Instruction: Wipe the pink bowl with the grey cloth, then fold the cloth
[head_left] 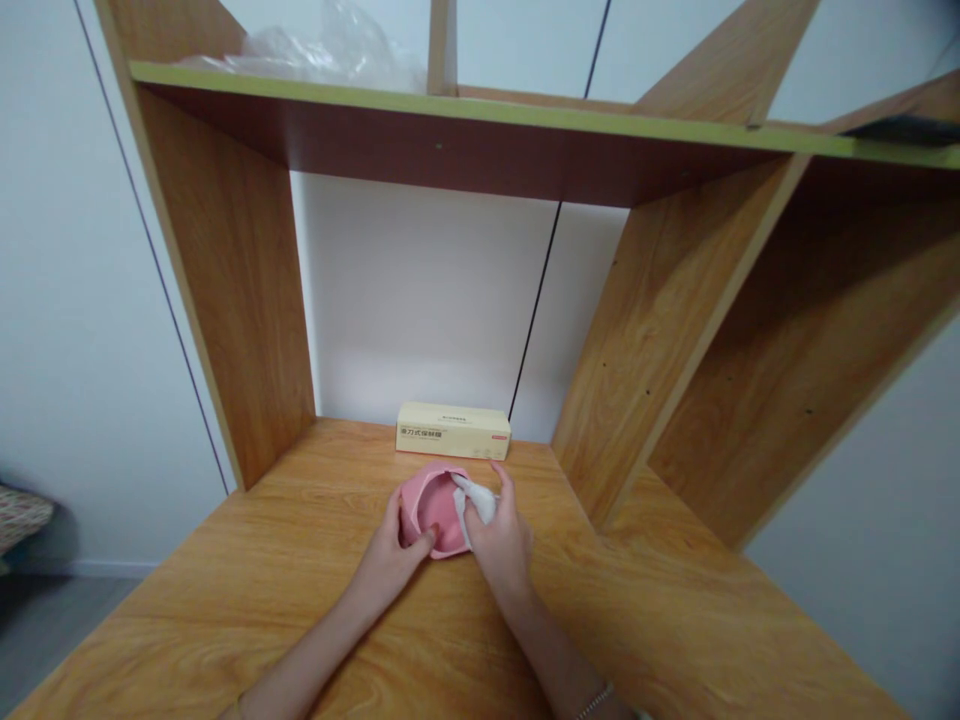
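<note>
A pink bowl-like container [431,480] is tilted so that its round hollow faces me, just above or on the wooden desk. My left hand [394,555] grips its left side, with the thumb over the near rim. In my right hand [501,545] is a crumpled white tissue [480,500], pinched and pressed at the container's right rim. The index finger of that hand points up and away from the tissue. My fingers hide part of the tissue and the container's outer right side.
A long cream box [453,432] with printed characters stands behind the container, near the back wall. Wooden side panels [225,270] rise left and right of the desk surface [285,560]. Overhead, a shelf [450,140] carries clear plastic wrapping [330,50].
</note>
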